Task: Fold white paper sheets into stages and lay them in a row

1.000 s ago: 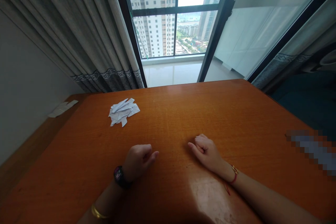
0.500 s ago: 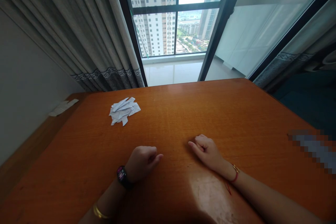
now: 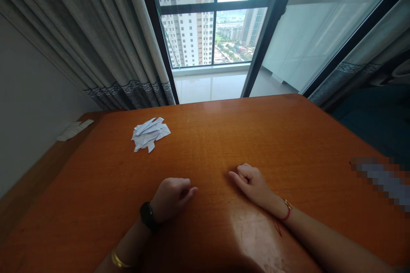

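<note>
My left hand (image 3: 171, 198) rests on the brown wooden table (image 3: 205, 136), curled into a loose fist with the thumb pointing right. A dark watch (image 3: 148, 215) and a gold bangle (image 3: 119, 259) are on that arm. Apart from it, to the right, lies my right hand (image 3: 251, 181), also a loose fist, its thumb along the side. It wears a red string bracelet with a gold piece (image 3: 287, 210). Nothing shows in either fist. A pile of folded white paper pieces (image 3: 150, 133) lies beyond my left hand, touched by neither hand.
At the left by the wall is a pale flat strip (image 3: 76, 129). A blurred-out pale patch (image 3: 384, 181) is at the table's right edge. Behind the table are a grey curtain (image 3: 105, 34), a dark-framed glass door (image 3: 267, 38) and a tiled floor (image 3: 211, 87).
The watch's face has gone from lit to dark. Both hands stay where they were; the view has shifted very slightly.
</note>
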`<action>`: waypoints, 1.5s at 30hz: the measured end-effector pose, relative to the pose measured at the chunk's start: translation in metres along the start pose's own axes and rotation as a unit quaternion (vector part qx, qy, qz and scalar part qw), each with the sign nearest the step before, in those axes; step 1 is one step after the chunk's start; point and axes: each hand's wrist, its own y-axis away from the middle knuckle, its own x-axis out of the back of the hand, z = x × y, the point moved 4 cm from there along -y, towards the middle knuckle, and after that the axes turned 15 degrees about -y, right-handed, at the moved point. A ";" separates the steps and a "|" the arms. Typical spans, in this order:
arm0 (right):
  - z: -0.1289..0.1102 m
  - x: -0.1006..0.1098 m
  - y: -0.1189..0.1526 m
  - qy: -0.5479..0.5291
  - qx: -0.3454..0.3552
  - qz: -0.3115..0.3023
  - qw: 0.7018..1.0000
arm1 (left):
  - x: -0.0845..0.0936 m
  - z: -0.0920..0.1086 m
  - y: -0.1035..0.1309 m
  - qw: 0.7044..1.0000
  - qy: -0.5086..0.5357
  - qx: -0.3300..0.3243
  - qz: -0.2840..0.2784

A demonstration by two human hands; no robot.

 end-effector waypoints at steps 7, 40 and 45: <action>0.000 0.001 0.001 0.000 0.003 0.001 1.000 | 0.001 -0.001 -0.001 1.000 -0.005 0.001 0.003; -0.001 0.001 0.000 -0.002 -0.006 -0.008 1.000 | 0.001 0.002 -0.001 1.000 -0.015 -0.008 -0.012; -0.002 0.000 0.000 -0.003 -0.005 -0.009 1.000 | 0.001 0.002 -0.001 1.000 -0.015 -0.008 -0.016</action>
